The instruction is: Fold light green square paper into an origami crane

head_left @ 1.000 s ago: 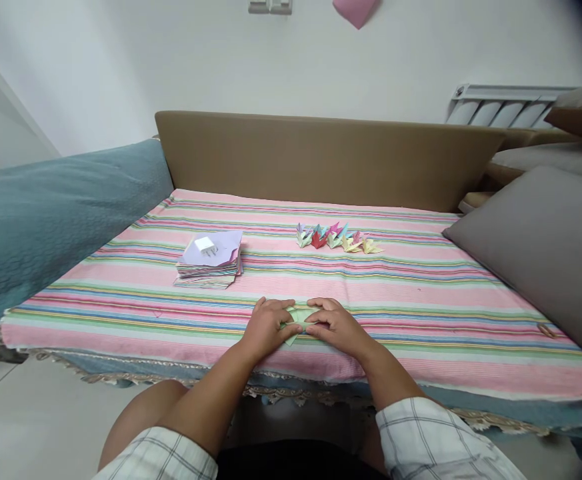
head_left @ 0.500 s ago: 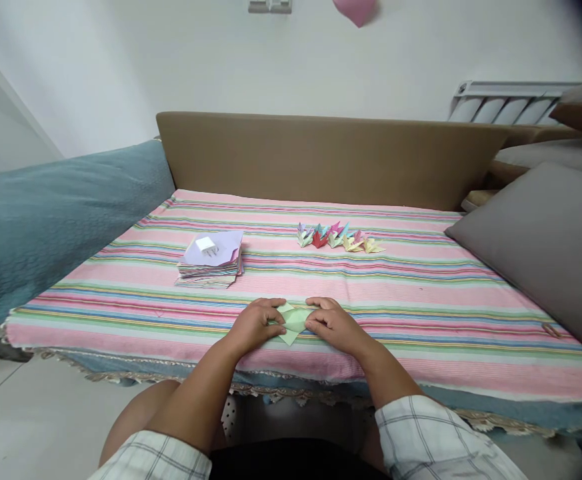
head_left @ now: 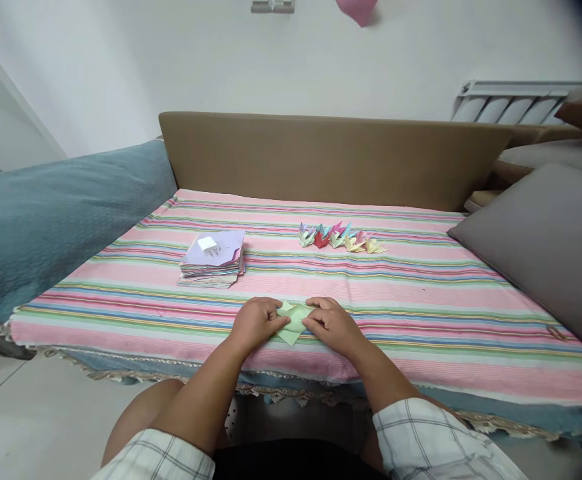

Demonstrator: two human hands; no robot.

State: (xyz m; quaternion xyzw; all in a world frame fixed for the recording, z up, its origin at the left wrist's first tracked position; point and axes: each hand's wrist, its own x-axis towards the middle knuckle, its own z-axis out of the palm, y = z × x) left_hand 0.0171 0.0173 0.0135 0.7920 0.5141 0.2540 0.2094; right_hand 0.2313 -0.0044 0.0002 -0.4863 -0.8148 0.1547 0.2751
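Note:
A light green sheet of folding paper [head_left: 295,321], partly folded, lies on the striped cloth in front of me, one corner pointing toward me. My left hand [head_left: 257,324] pinches its left side, the thumb on top of the paper. On the right side, my right hand [head_left: 333,324] grips it between thumb and curled fingers. Parts of the paper's side edges are hidden under the fingers. Beyond the hands, several folded paper cranes [head_left: 338,238] in various colours stand grouped together.
To the left sits a stack of coloured paper [head_left: 211,270] with a white plug adapter [head_left: 208,245] on top. A grey cushion [head_left: 541,247] leans at the right, and a blue-covered armrest [head_left: 71,213] borders the left. The brown backrest [head_left: 321,160] runs behind the striped cloth [head_left: 135,293].
My left fingers have shifted slightly on the green paper, the thumb now pressing nearer its middle. My right hand stays almost in place. The view has moved a little.

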